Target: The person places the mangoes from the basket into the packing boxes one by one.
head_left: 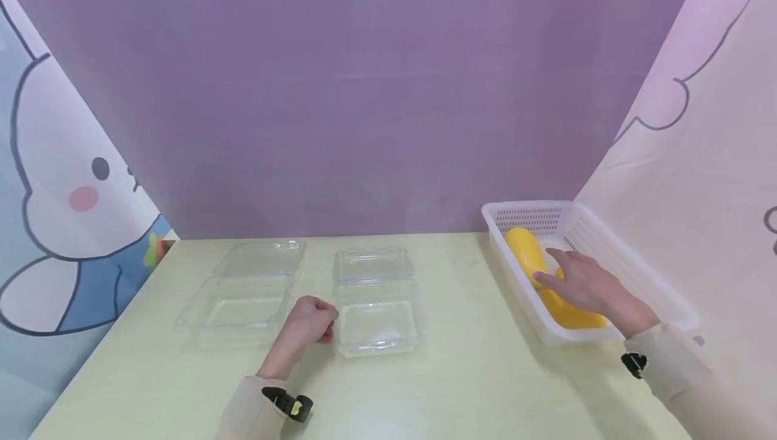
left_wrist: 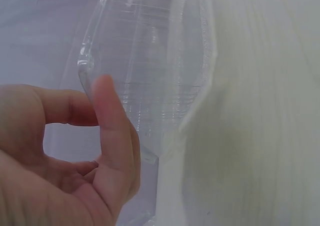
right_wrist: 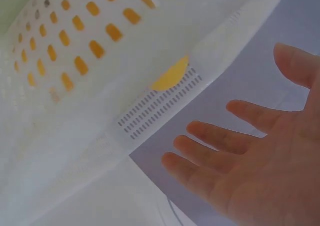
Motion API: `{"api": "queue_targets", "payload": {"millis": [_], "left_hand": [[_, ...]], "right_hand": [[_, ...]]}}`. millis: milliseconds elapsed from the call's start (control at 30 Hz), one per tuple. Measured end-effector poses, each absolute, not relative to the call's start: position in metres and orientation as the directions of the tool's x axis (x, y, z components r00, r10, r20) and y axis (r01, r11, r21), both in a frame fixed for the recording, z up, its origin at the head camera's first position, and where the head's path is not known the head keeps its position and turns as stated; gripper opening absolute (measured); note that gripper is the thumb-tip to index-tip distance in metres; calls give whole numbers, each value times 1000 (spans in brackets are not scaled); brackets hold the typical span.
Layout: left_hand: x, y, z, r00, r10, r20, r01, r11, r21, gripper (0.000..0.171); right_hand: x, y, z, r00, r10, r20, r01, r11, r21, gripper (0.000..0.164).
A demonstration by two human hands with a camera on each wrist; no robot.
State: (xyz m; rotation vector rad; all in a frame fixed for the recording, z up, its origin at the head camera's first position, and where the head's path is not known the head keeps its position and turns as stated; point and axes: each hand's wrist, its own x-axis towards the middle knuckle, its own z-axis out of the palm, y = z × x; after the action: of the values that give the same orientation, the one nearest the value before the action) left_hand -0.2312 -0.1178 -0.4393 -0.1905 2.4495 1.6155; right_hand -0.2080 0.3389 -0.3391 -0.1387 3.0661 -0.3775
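Over the white basket point(head_left: 607, 243), right hand point(head_left: 587, 283) with fingers spread, free above yellow objects point(head_left: 524, 251) inside; left of basket, left hand point(head_left: 308, 322) pinches edge of nearer clear container point(head_left: 376, 325).

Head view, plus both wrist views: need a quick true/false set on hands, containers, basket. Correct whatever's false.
1. The white perforated plastic basket holds rounded yellow objects. True.
2. The left hand is at the left edge of the right hinged clear plastic container. True.
3. The left hinged clear plastic container is closed. False: it lies open.
4. The right hand grips one of the yellow objects. False: its fingers are extended and it holds nothing.
5. The basket stands left of both containers. False: it stands right of them.
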Motion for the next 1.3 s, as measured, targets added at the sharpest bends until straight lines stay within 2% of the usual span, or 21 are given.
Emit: {"api": "queue_targets", "payload": {"millis": [167, 600, 1300], "left_hand": [[-230, -118, -440, -975, 18, -223, -201, 368, 908, 23], [-230, -112, -441, -976, 3, -219, -200, 395, 896, 21], [-229, -110, -443, -977, 17, -215, -192, 385, 903, 19]], "right_hand": [[-210, 343, -344, -995, -82, -54, -66, 965, -252, 90], [-210, 357, -360, -983, -156, -98, -123, 951, -283, 79], [-212, 367, -362, -936, -180, -304, -70, 938, -339, 75]]}}
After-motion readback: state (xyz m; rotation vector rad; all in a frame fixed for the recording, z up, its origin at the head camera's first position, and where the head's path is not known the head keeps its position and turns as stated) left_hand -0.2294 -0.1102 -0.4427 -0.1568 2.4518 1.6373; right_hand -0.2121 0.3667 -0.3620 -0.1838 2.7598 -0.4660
